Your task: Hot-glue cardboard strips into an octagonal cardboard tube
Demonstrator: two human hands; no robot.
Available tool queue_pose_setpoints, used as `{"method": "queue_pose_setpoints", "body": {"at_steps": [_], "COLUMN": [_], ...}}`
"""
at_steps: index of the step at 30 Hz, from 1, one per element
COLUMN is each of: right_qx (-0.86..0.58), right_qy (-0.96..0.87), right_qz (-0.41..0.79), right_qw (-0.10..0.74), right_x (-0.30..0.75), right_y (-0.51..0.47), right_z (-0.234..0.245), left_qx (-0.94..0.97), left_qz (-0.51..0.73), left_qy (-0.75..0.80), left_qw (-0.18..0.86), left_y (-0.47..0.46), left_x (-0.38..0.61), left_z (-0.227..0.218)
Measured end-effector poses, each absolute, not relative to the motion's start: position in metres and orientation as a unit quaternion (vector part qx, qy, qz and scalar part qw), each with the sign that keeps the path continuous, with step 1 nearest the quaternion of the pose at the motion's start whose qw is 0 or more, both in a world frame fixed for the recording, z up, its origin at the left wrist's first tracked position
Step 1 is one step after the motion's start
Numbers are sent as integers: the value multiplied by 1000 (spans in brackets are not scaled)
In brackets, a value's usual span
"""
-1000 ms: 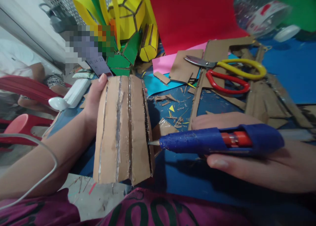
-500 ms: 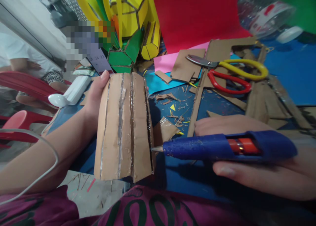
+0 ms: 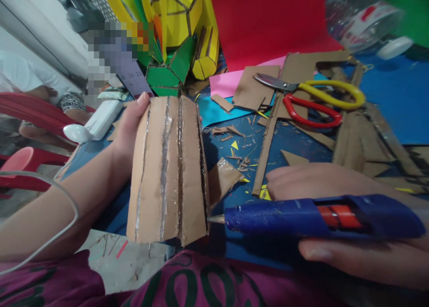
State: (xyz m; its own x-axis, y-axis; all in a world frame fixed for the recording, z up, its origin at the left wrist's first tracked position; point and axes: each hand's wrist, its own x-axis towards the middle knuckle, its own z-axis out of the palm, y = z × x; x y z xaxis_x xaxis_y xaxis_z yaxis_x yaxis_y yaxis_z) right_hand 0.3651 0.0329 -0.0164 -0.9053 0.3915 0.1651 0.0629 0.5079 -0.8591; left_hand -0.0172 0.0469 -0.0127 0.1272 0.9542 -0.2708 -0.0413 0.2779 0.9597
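Observation:
My left hand (image 3: 129, 130) grips the far left side of a curved piece made of several brown cardboard strips (image 3: 169, 173) joined by shiny glue lines, held upright over the table edge. My right hand (image 3: 348, 226) is wrapped round a blue glue gun (image 3: 318, 217) with a red-orange part showing in its body. The gun lies level, and its metal tip touches the lower right edge of the cardboard piece. A white cord (image 3: 50, 222) crosses my left forearm.
Scissors with one yellow and one red handle (image 3: 311, 99) lie on cardboard offcuts (image 3: 355, 137) on the blue table (image 3: 395, 92). Red (image 3: 268, 25), pink and cyan paper sheets, and a yellow and green paper model (image 3: 177, 34) stand behind. Another person's arm (image 3: 43, 115) is at left.
The glue gun tip has travelled down the right edge of the cardboard piece, from its middle to near its bottom. My left hand holds the piece in about the same place.

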Motion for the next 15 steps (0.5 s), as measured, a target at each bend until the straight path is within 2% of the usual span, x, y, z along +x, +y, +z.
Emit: {"method": "queue_pose_setpoints", "body": {"at_steps": [10,15], "right_qx": [-87,-95], "right_qy": [-869,-864], "right_qz": [465,470], "right_qw": [142,152], "right_x": [367,367], "right_y": [36,36], "right_z": [-17,-15], "left_qx": [452,415], "left_qz": [402,460], "left_qy": [529,536], "left_qw": [595,574], "left_y": [44,42], "left_x": [-12,-3], "left_z": [-8,-12]}}
